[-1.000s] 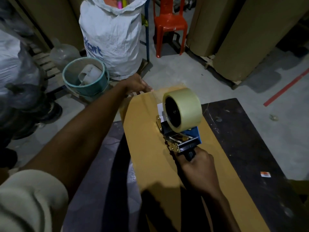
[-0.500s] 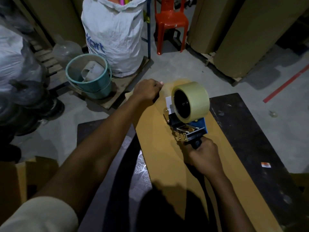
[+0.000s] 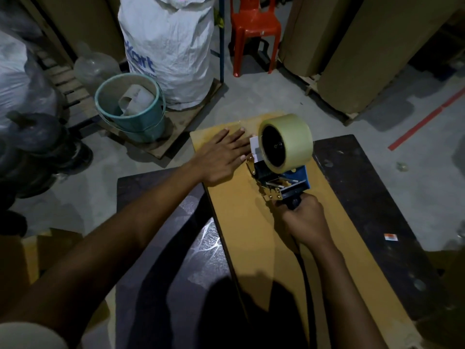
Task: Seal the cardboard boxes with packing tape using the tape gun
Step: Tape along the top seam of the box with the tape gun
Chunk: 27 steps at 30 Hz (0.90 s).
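Pressing flat left hand [image 3: 221,157], fingers straight, near far edge of box [image 3: 251,243]; gripping tape gun [image 3: 284,157] in right hand [image 3: 305,220] just beside, leaving bare cardboard toward near edge.

The scene is dim, lit from above and behind the camera, so a broad shadow covers the near end of the cardboard box [image 3: 251,235]. Left of the box, glossy film [image 3: 208,245] throws white glare. Beyond the box, straight lines bow with wide-angle distortion, and the corners are dark and soft.
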Each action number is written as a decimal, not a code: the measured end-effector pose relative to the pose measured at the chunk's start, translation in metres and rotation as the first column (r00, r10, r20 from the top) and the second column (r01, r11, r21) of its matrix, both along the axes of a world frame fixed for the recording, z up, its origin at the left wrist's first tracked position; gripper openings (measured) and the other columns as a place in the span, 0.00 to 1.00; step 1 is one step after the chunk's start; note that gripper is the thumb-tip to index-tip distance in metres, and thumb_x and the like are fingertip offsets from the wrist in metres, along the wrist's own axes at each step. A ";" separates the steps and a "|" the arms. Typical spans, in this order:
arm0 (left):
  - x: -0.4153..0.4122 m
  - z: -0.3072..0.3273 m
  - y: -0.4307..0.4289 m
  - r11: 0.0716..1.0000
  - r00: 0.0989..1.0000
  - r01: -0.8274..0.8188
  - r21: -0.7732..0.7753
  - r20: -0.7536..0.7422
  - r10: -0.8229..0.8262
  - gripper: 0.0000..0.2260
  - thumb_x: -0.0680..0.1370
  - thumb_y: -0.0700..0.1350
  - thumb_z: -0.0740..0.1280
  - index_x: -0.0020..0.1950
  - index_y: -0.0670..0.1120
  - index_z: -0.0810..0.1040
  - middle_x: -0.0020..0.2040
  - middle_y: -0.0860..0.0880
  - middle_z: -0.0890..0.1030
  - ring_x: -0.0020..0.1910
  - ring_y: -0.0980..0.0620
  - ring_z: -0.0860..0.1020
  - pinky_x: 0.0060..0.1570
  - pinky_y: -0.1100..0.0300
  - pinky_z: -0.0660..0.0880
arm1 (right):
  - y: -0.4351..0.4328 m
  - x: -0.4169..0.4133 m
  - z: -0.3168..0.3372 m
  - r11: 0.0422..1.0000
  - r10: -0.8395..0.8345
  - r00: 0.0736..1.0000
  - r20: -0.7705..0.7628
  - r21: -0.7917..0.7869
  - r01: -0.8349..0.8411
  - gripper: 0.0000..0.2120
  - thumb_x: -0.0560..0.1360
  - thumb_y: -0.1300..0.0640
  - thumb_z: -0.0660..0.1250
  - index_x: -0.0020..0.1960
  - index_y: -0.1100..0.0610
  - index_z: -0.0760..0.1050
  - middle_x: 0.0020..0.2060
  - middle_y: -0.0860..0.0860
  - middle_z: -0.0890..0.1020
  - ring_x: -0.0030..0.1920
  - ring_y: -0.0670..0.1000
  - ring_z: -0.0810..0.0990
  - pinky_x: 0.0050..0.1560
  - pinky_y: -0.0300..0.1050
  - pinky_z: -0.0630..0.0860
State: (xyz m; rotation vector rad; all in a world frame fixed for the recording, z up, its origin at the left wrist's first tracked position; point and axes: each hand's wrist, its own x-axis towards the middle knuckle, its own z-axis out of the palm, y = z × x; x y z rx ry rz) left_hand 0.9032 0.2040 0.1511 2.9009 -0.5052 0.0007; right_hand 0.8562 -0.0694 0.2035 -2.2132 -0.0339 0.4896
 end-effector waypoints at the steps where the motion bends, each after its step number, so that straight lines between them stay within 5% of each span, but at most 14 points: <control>1: -0.001 0.001 0.002 1.000 1.000 0.009 -0.004 0.001 -0.009 0.24 0.87 0.54 0.45 0.82 0.50 0.56 0.81 0.54 0.52 0.82 0.52 0.46 0.80 0.47 0.44 | 0.000 0.000 0.001 1.000 0.006 1.000 0.002 0.000 -0.006 0.08 0.76 0.54 0.73 0.40 0.55 0.78 0.31 0.50 0.82 0.34 0.53 0.81 0.36 0.48 0.76; 7: 0.020 0.004 0.011 0.950 0.952 -0.307 0.055 0.021 0.306 0.24 0.86 0.57 0.41 0.83 0.58 0.52 0.84 0.52 0.51 0.83 0.49 0.44 0.79 0.43 0.41 | 0.002 -0.002 0.005 1.000 0.005 1.000 0.020 -0.021 -0.005 0.07 0.76 0.55 0.72 0.41 0.56 0.79 0.34 0.53 0.83 0.36 0.55 0.82 0.36 0.48 0.77; 12: -0.004 0.001 -0.014 0.997 0.998 -0.056 0.061 0.031 0.055 0.26 0.85 0.55 0.42 0.81 0.50 0.63 0.81 0.50 0.61 0.83 0.49 0.49 0.80 0.45 0.44 | 0.002 -0.001 0.002 0.999 0.009 1.000 0.014 -0.038 -0.009 0.07 0.75 0.55 0.72 0.43 0.58 0.79 0.36 0.56 0.84 0.38 0.59 0.83 0.38 0.56 0.80; 22: -0.008 0.003 -0.016 0.987 0.991 -0.127 -0.098 0.032 0.130 0.26 0.84 0.55 0.45 0.75 0.47 0.72 0.77 0.49 0.70 0.81 0.53 0.55 0.79 0.45 0.51 | 0.003 -0.005 0.006 0.993 0.031 0.999 0.032 -0.113 -0.027 0.13 0.75 0.50 0.73 0.42 0.60 0.77 0.34 0.54 0.80 0.34 0.55 0.78 0.34 0.47 0.71; 27: -0.005 0.001 -0.013 0.991 0.993 -0.113 -0.072 0.033 0.115 0.22 0.87 0.55 0.47 0.80 0.57 0.62 0.80 0.59 0.59 0.81 0.57 0.51 0.80 0.48 0.47 | -0.024 -0.036 0.018 0.993 0.006 1.000 0.002 -0.118 -0.006 0.10 0.77 0.52 0.73 0.43 0.57 0.78 0.32 0.52 0.80 0.32 0.52 0.78 0.34 0.45 0.71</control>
